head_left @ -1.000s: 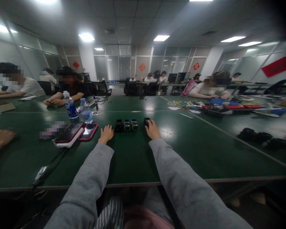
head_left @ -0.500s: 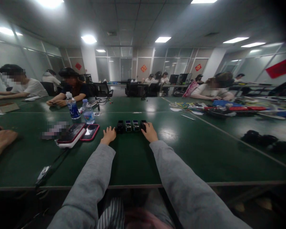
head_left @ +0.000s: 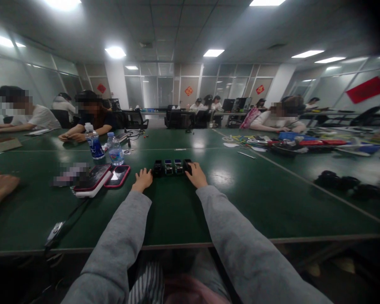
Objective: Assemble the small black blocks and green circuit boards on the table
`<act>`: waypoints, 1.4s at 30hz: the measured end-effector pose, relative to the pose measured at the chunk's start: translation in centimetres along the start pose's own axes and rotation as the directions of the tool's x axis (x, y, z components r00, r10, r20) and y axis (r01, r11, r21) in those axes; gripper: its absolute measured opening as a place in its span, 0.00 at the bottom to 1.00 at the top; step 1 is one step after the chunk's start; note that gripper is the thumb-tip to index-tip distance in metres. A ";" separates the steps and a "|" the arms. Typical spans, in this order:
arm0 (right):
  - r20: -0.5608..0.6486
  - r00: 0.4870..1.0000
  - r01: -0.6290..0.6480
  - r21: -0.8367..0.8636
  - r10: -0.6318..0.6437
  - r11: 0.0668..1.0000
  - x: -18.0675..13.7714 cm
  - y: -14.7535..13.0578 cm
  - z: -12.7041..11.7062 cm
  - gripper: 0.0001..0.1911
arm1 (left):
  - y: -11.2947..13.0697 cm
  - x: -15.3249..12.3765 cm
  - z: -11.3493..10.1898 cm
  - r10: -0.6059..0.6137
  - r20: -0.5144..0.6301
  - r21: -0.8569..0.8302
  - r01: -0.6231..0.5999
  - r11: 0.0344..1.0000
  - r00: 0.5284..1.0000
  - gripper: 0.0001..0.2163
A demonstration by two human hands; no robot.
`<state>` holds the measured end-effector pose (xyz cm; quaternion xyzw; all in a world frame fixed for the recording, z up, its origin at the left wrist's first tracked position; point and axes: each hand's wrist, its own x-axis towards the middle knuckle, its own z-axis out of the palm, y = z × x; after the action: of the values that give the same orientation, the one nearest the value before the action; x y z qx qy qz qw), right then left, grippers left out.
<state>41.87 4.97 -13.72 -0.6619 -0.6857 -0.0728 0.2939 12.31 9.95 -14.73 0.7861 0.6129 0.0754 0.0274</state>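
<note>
A short row of small devices stands side by side on the green table [head_left: 240, 211] in front of me. At its left end is a boxy black device [head_left: 158, 167], and at its right end is another black device [head_left: 186, 165]. Between them sit two silver-framed devices with bluish tops, the left one [head_left: 168, 166] and the right one [head_left: 177, 166]. My left hand [head_left: 142, 180] rests flat beside the left black device, fingers spread; whether it touches is unclear. My right hand [head_left: 196, 175] has its fingers closed around the outer side of the right black device.
Two bottles [head_left: 115, 151] stand left, behind phones [head_left: 118, 176] and a white-edged stack [head_left: 91, 185]. A cable [head_left: 55, 231] runs off the near edge. Another person's hand [head_left: 1, 188] is at far left. Tangled wires and tools [head_left: 291, 145] lie right, with dark objects [head_left: 342, 181] nearer.
The whole view has shifted slightly, so everything appears a little further left. Both hands and the row of devices keep nearly the same positions relative to each other.
</note>
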 end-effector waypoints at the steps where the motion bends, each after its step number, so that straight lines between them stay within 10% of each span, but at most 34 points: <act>1: -0.002 1.000 -0.001 -0.002 0.001 1.000 0.0 0.0 0.0 0.24 | 0.0 0.0 0.0 0.004 0.000 0.007 -0.004 1.000 1.000 0.24; 19: -0.023 1.000 0.002 0.090 0.000 0.996 0.0 0.6 0.8 0.26 | 0.7 -0.2 -1.4 0.005 0.173 0.050 -0.014 0.999 0.985 0.25; 42: -0.062 0.970 -0.196 0.382 0.237 0.903 0.9 1.2 1.4 0.24 | -0.9 0.7 0.3 0.006 0.046 0.003 -0.006 1.000 0.999 0.23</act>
<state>42.64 6.55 -14.79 -0.6611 -0.5925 0.0568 0.4568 11.65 10.91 -15.09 0.7895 0.6098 0.0564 0.0403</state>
